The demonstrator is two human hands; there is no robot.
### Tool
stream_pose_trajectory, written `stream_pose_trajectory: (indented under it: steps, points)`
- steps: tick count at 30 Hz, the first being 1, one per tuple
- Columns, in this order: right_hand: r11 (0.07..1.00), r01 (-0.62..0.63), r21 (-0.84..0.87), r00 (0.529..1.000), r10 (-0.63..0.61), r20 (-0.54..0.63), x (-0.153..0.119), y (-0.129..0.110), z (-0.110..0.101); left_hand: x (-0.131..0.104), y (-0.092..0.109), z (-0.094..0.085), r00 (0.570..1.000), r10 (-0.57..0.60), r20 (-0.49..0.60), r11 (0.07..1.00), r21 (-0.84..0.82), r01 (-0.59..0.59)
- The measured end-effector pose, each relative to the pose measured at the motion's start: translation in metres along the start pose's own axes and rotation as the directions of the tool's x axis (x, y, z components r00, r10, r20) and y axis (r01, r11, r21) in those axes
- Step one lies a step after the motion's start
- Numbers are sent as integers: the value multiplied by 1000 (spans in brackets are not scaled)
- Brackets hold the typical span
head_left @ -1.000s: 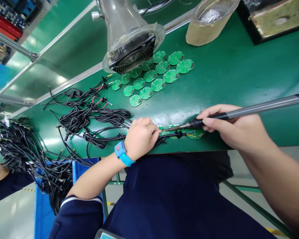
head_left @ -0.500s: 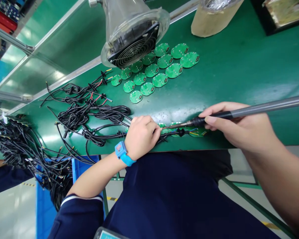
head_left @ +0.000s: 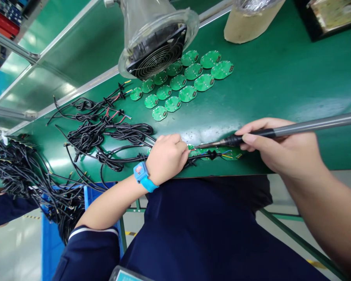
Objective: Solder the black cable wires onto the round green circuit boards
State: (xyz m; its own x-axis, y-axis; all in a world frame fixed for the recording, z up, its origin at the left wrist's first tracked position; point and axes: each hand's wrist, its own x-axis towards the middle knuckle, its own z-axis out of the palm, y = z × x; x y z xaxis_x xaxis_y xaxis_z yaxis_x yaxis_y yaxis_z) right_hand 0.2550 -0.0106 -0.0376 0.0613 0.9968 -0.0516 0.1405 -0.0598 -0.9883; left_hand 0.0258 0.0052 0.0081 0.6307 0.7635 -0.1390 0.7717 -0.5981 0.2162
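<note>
Green desk (head_left: pixel 275 86) carries rows of circuit boards (head_left: pixel 204 82) without wires attached, while at its near edge left fingers (head_left: pixel 184 149) pinch a wire (head_left: pixel 194 149) beside nearer boards (head_left: pixel 204 153) and right fingers (head_left: pixel 253 141) grip a soldering iron (head_left: pixel 310 125), joint completion not discernible

Can't make out what the left hand (head_left: pixel 168 158) grips over the green table (head_left: pixel 269 93); at its right, the gray tool (head_left: pixel 316 124) is cut off
</note>
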Motion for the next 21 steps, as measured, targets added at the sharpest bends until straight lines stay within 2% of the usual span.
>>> stream_pose_trajectory:
  steps: [5,11,21]
  points:
    - [992,53,-117,998,-50,28,0,-1,-1,10,2,-11,993,5,114,998,57,-12]
    - [989,51,-142,998,-48,27,1,-1,-1,25,4,-22,959,-94,267,995,46,85]
    - [967,116,-228,993,-106,56,-3,-5,-3,36,2,-28,917,-149,370,988,10,156]
